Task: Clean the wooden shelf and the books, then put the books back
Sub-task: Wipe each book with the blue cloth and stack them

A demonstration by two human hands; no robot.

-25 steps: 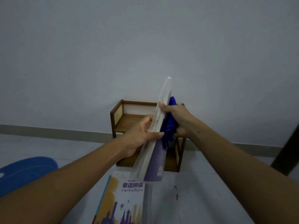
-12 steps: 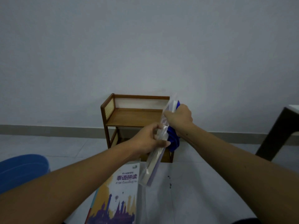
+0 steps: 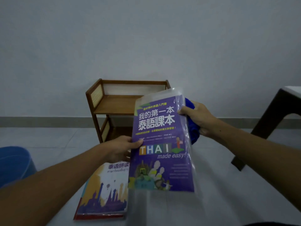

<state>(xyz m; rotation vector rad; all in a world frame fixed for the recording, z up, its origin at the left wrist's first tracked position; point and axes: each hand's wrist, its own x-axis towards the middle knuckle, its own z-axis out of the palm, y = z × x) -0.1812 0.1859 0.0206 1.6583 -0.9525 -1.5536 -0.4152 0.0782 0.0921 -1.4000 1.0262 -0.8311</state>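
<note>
A purple Thai textbook (image 3: 161, 149) in a clear plastic sleeve faces me, cover up, in front of the wooden shelf (image 3: 114, 105). My left hand (image 3: 120, 149) grips its left edge, thumb on the cover. My right hand (image 3: 198, 119) pinches the sleeve's right edge and also holds a blue cloth (image 3: 193, 128) bunched behind the book. A second book (image 3: 105, 191) with a city skyline cover lies flat on the floor below my left arm. The two-tier shelf stands bare against the wall.
A blue plastic stool or tub (image 3: 14, 163) sits at the far left on the tiled floor. A dark table leg (image 3: 263, 128) with a white top stands at the right. A grey skirting runs along the white wall.
The purple book has turned from edge-on to cover facing me. My right hand slid from the book's face to its right edge. The view dropped a little, showing more of the shelf.
</note>
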